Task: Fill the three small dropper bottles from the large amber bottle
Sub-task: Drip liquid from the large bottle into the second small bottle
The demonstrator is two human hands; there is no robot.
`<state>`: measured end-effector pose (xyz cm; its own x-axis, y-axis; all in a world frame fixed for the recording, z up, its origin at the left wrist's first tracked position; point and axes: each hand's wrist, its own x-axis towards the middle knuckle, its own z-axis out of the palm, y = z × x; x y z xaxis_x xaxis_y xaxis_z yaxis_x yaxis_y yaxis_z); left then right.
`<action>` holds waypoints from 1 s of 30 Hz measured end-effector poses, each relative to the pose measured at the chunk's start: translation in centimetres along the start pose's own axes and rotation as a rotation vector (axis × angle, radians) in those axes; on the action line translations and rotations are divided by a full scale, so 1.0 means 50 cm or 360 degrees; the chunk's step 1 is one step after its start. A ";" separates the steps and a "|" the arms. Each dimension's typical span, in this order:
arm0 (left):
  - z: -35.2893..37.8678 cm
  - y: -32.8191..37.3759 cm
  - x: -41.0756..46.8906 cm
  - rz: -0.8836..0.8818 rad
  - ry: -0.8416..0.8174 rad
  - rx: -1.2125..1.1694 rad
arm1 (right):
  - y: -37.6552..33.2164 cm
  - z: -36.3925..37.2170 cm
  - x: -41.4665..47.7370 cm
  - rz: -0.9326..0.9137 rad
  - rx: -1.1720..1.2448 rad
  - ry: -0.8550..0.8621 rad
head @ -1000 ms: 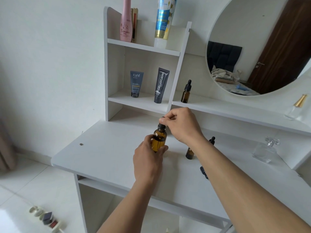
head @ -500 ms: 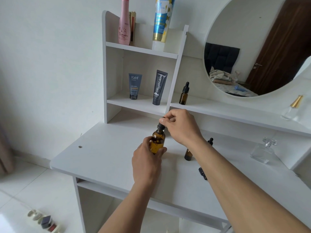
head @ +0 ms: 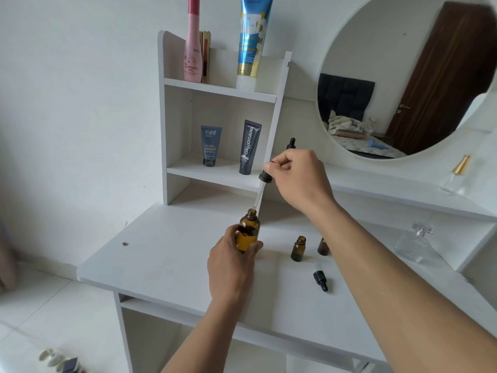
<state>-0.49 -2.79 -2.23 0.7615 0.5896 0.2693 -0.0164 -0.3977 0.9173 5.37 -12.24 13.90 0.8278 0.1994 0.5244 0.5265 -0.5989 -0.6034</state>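
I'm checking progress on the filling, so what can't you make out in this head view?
- Head view: second small bottle on the desk, right forearm covers its top, so capped or open is unclear.
- Head view: shelf bottle, right hand hides all but its bulb.
- Head view: dropper, glass tube too thin to show whether it holds liquid.
- Head view: large amber bottle, left hand covers its base and left side.

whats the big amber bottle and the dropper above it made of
The large amber bottle looks like glossy glass: see-through brown, liquid visible inside. The dropper has a clear tube, glass or plastic; its black cap looks like matte plastic, the bulb hidden in the right hand.
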 end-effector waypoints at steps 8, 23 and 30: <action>0.003 -0.008 0.004 -0.0006 -0.0007 -0.0031 | 0.024 -0.071 0.011 0.0194 0.0243 0.0228; 0.008 -0.013 0.004 0.0014 0.0017 -0.0001 | 0.164 -0.123 -0.059 0.0399 0.0002 0.0257; 0.006 -0.010 0.001 0.0023 0.0019 -0.0005 | 0.168 -0.101 -0.065 0.0357 -0.0059 0.0232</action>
<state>-0.23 -2.78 -2.78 0.7535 0.5921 0.2857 -0.0294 -0.4038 0.9144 6.11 -21.84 10.16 0.8847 -0.0538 0.4630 0.3236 -0.6442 -0.6930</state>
